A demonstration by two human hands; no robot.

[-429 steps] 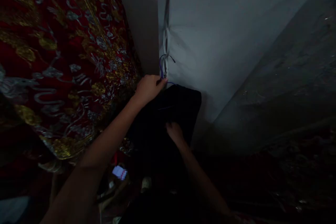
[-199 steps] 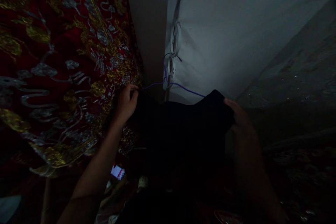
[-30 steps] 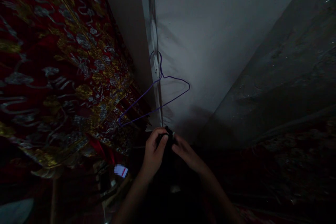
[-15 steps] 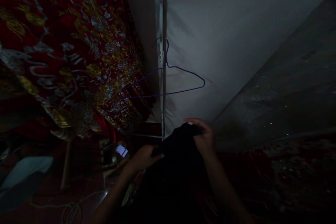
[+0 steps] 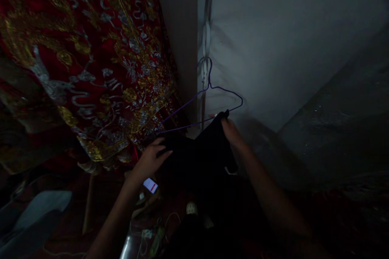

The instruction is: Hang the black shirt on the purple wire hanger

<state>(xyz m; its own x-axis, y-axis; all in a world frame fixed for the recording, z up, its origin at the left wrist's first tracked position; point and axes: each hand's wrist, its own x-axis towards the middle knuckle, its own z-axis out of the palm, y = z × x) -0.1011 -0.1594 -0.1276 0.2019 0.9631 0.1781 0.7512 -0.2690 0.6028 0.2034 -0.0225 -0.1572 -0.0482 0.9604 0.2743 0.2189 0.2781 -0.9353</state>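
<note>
A purple wire clothes hanger (image 5: pixel 188 103) hangs by its hook from a pale vertical strap on the wall. Just below it spreads a black garment (image 5: pixel 200 158), too dark for its kind to be told. My right hand (image 5: pixel 230 130) pinches the garment's upper right corner, which meets the hanger's bottom bar near its right end. At the upper left edge of the cloth, my left hand (image 5: pixel 152 160) grips it, thumb and fingers around the fabric, close under the hanger's left end. Shadow hides the garment's lower part.
A red cloth with gold and silver embroidery (image 5: pixel 100 48) hangs at the left. Below it lie a lit phone (image 5: pixel 150 185), cables, and a wooden leg (image 5: pixel 88 204). A grey-white wall (image 5: pixel 273 48) stands behind. The room is dim.
Both hands have risen with the black garment, from below the hanger up to its bottom bar. My left hand has moved left, spreading the cloth wider. The hanger now tilts.
</note>
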